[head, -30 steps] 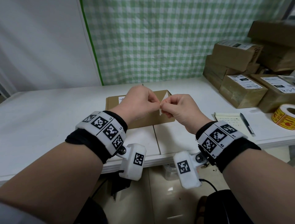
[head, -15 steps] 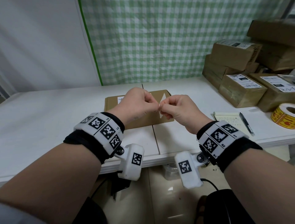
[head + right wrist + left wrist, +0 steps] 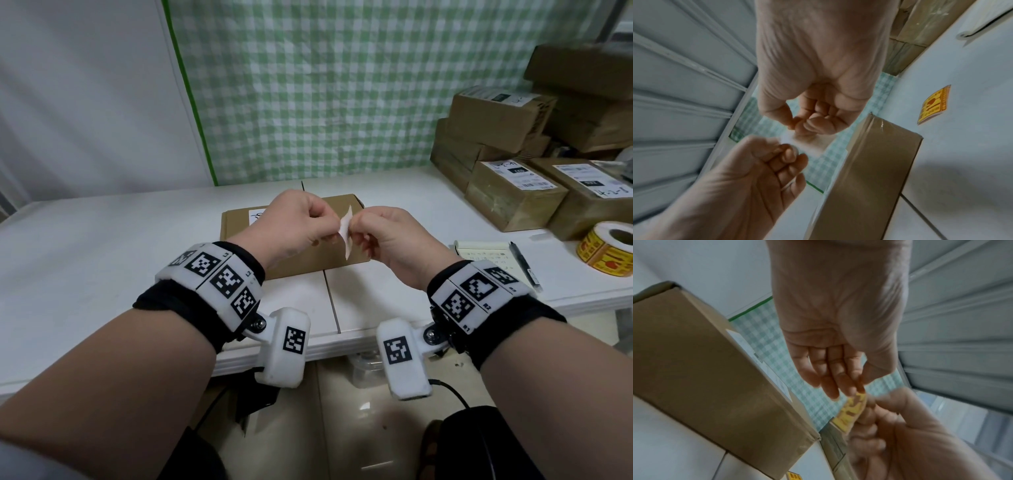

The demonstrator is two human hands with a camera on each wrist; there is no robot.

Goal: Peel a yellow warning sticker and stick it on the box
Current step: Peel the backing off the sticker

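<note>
Both hands meet above the flat brown box [image 3: 236, 226] on the white table. My left hand [image 3: 334, 224] and my right hand [image 3: 358, 228] pinch one small yellow warning sticker [image 3: 346, 233] between thumb and fingers, and its white backing side faces the head camera. The left wrist view shows the sticker's yellow printed face [image 3: 853, 410] between the left hand's fingertips [image 3: 857, 386] and the right hand [image 3: 900, 426]. The right wrist view shows the white backing [image 3: 812, 142] under the right hand's curled fingers [image 3: 813, 125], with the box [image 3: 869, 170] beside it. I cannot tell whether sticker and backing have come apart.
A roll of yellow stickers [image 3: 609, 250] stands at the table's right edge, beside a notepad [image 3: 483, 253] and a pen [image 3: 522, 260]. Labelled cardboard boxes [image 3: 513, 192] are stacked at the back right. A loose yellow sticker [image 3: 933, 105] lies on the table past the box.
Both hands have stayed together above the box, their fingertips shifting slightly on the sticker. A little more of the white paper shows between them now.
</note>
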